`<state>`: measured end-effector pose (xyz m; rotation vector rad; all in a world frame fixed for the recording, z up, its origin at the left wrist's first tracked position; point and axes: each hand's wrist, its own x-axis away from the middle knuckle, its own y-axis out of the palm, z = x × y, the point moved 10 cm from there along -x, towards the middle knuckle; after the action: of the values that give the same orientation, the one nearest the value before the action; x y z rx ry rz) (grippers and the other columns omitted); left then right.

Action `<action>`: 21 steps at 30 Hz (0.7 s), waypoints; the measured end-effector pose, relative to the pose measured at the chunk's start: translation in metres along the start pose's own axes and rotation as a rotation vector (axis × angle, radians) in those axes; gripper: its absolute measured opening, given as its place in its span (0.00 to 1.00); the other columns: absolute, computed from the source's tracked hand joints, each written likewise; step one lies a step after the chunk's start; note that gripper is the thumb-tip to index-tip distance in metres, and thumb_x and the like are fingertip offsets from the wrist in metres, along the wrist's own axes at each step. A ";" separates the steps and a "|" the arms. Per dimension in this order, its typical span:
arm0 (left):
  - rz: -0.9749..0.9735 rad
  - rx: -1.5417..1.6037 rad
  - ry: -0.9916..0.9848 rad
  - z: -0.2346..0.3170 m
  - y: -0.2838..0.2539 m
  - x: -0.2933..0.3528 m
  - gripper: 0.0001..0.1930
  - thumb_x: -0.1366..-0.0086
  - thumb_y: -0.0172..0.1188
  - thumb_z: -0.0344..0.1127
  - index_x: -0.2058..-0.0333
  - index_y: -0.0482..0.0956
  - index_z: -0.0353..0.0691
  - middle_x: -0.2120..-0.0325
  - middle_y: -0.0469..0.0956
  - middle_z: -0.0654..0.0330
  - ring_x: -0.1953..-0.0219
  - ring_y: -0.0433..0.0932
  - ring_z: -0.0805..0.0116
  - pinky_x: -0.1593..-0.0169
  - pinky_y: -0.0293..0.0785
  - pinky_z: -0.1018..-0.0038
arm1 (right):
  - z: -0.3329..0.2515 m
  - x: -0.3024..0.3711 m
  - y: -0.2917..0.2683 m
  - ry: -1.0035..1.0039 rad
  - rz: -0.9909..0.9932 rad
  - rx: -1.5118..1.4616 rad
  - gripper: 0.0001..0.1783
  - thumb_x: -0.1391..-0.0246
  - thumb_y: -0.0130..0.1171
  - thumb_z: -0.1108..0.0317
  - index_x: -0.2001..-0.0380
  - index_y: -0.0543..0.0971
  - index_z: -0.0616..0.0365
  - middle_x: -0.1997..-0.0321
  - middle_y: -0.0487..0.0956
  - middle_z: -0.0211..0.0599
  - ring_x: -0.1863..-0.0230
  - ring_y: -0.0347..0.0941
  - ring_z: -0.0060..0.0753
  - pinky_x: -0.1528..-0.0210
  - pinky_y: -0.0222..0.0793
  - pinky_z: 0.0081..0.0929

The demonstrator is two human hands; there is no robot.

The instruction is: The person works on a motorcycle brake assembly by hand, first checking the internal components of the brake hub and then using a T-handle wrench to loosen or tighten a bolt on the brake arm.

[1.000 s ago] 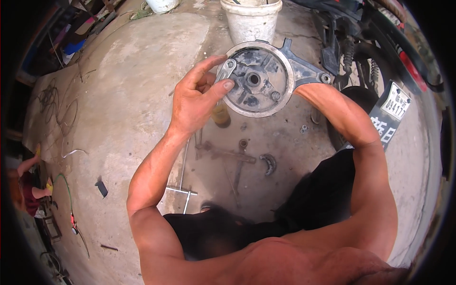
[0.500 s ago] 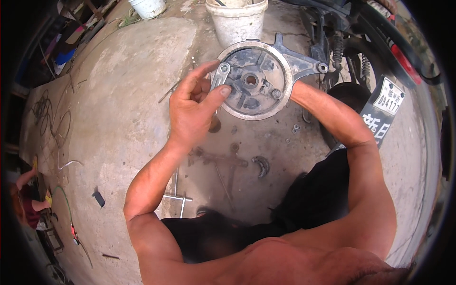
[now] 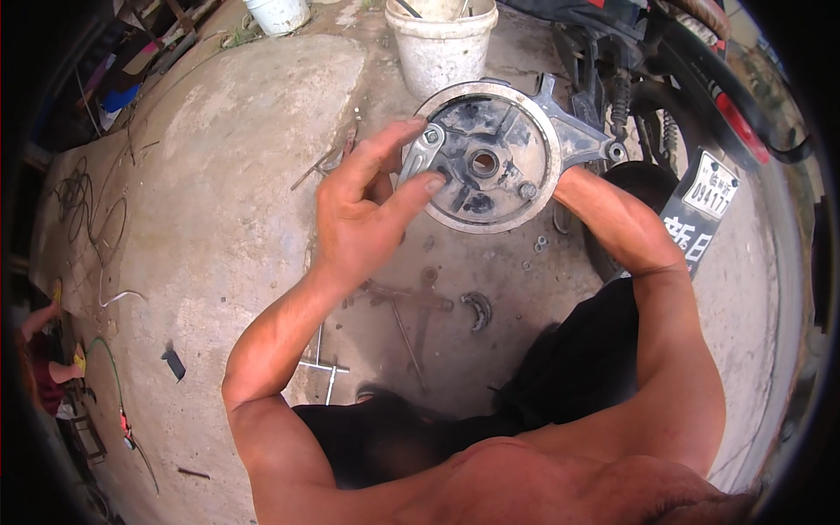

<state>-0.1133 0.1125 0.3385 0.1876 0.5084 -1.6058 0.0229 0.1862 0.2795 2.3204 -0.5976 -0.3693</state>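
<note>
A round brake plate with a pale metal rim and a side arm is held up in front of me, its dirty face showing a centre hole. At its left edge a silver brake lever is bolted on. My left hand has the lever between thumb and fingers. My right hand reaches behind the plate from the right and supports it; its fingers are hidden and only the wrist and forearm show. Below, on the ground, lies a curved brake shoe.
A white bucket stands beyond the plate, with a motorbike at the right. Nuts or washers, a T-handle wrench and a black block lie around. Cables and another person are far left.
The plate has shifted slightly right and nearer, with both hands following it. My left hand stays at the lever. The whole view has also shifted a little.
</note>
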 end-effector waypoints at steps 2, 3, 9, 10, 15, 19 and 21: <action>0.056 -0.010 0.163 0.017 -0.004 0.001 0.25 0.43 0.71 0.27 0.45 0.80 0.41 0.70 0.77 0.70 0.79 0.61 0.87 0.76 0.58 0.86 | -0.003 0.000 -0.001 0.004 -0.005 0.005 0.19 0.35 0.56 0.63 0.46 0.77 0.63 0.47 0.81 0.42 0.50 0.79 0.32 0.47 0.78 0.32; 0.057 -0.010 0.165 0.018 -0.005 0.001 0.25 0.43 0.71 0.27 0.45 0.80 0.41 0.70 0.77 0.70 0.79 0.61 0.87 0.76 0.58 0.86 | -0.003 0.001 0.000 0.007 -0.012 0.010 0.19 0.35 0.57 0.64 0.46 0.77 0.63 0.47 0.81 0.42 0.50 0.79 0.32 0.47 0.78 0.31; 0.006 -0.366 0.407 0.056 -0.005 0.001 0.26 0.44 0.73 0.29 0.45 0.81 0.43 0.71 0.80 0.60 0.78 0.70 0.75 0.74 0.69 0.77 | -0.004 0.006 0.001 0.013 -0.027 0.062 0.19 0.36 0.58 0.65 0.46 0.78 0.63 0.48 0.81 0.41 0.51 0.79 0.30 0.47 0.78 0.29; -0.034 -0.380 0.392 0.056 -0.004 0.000 0.25 0.43 0.72 0.29 0.45 0.81 0.43 0.71 0.79 0.59 0.78 0.72 0.72 0.72 0.71 0.75 | -0.006 0.005 -0.001 -0.005 -0.017 0.127 0.18 0.36 0.58 0.65 0.46 0.78 0.63 0.48 0.81 0.41 0.51 0.79 0.30 0.48 0.78 0.29; -0.131 -0.351 0.372 0.051 -0.006 -0.004 0.23 0.42 0.71 0.29 0.46 0.81 0.44 0.71 0.80 0.59 0.75 0.76 0.69 0.70 0.74 0.73 | -0.024 -0.002 -0.023 -0.138 0.150 0.733 0.14 0.41 0.62 0.71 0.52 0.81 0.63 0.55 0.84 0.35 0.57 0.80 0.23 0.54 0.79 0.23; -0.149 -0.376 0.366 0.055 -0.003 -0.007 0.22 0.41 0.70 0.28 0.47 0.81 0.43 0.68 0.82 0.57 0.72 0.80 0.68 0.67 0.76 0.73 | -0.019 -0.015 -0.053 -0.108 0.236 0.672 0.13 0.43 0.63 0.72 0.55 0.82 0.63 0.57 0.84 0.34 0.58 0.80 0.22 0.56 0.78 0.23; -0.149 -0.369 0.335 0.052 -0.004 -0.008 0.22 0.42 0.70 0.28 0.47 0.81 0.42 0.66 0.83 0.56 0.71 0.80 0.68 0.66 0.77 0.74 | -0.015 -0.016 -0.055 -0.094 0.225 0.626 0.14 0.42 0.62 0.69 0.54 0.81 0.64 0.56 0.83 0.36 0.57 0.80 0.25 0.54 0.78 0.25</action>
<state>-0.1067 0.0969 0.3889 0.1429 1.0879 -1.5997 0.0326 0.2387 0.2539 2.7881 -1.1396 -0.2009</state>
